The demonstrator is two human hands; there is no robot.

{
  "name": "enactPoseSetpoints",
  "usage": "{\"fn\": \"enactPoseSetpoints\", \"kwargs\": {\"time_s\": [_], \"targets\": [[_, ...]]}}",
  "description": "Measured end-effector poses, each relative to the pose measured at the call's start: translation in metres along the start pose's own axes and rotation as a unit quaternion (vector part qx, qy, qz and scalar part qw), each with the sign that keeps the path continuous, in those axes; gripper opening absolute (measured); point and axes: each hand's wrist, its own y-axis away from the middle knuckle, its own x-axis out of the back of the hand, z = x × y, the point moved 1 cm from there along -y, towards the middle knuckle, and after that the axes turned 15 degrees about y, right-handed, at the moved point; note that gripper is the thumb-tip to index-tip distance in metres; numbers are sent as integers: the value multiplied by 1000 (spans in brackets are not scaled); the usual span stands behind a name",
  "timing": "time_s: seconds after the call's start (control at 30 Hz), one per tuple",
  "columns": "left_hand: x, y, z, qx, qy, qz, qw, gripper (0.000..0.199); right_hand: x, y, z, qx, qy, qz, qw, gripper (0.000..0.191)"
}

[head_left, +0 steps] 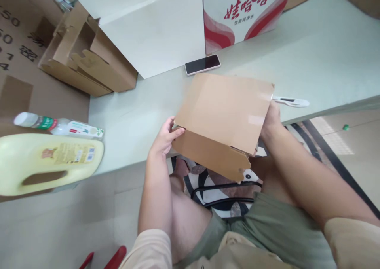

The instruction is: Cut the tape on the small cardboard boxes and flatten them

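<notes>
A brown cardboard box (228, 107), partly folded, is tilted over the front edge of the table. At its left corner my left hand (166, 137) is closed, with the thumb laid on the near side and the other fingers partly hidden. My right hand (270, 118) grips the box's right edge; its fingers are mostly out of sight behind the board. A notched flap (218, 158) hangs down on the side facing me. Just beyond my right hand lies a white utility knife (292, 102), its left end hidden by the box.
A phone (203, 65) lies behind the box, before a white carton (160, 35) and a red-and-white printed carton (243, 17). Several folded cardboard boxes (97, 59) stand at the left. Nearer are a plastic bottle (62, 125) and a pale yellow jug (53, 158).
</notes>
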Motion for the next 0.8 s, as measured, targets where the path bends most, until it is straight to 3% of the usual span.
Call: {"fn": "enactPoseSetpoints", "kwargs": {"time_s": [0.13, 0.23, 0.37, 0.43, 0.53, 0.63, 0.73, 0.8], "targets": [[1, -5, -5, 22, 22, 29, 999, 96, -4, 5, -8, -33, -97, 49, 994, 45], [-2, -4, -7, 38, -3, -7, 999, 82, -10, 10, -10, -30, -57, 91, 994, 47], [-7, 1, -4, 14, -5, -47, 999, 67, -12, 10, -5, -32, -22, 55, 998, 47], [-5, 0, -1, -18, 19, -9, 1000, 66, -7, 6, -3, -47, -34, 56, 997, 47], [3, -5, 4, -115, 82, 114, 983, 66, -1, 5, -6, -79, -50, 54, 994, 49], [4, -11, 5, -194, 157, 196, 948, 57, -5, 16, -16, -121, -50, -30, 991, 58], [-11, -14, 1, -190, 224, 225, 929, 45, -16, 38, -25, -138, -20, -138, 981, 69], [-29, -15, -5, -149, 242, 215, 935, 38, -22, 51, -27, -128, 18, -127, 983, 62]]}}
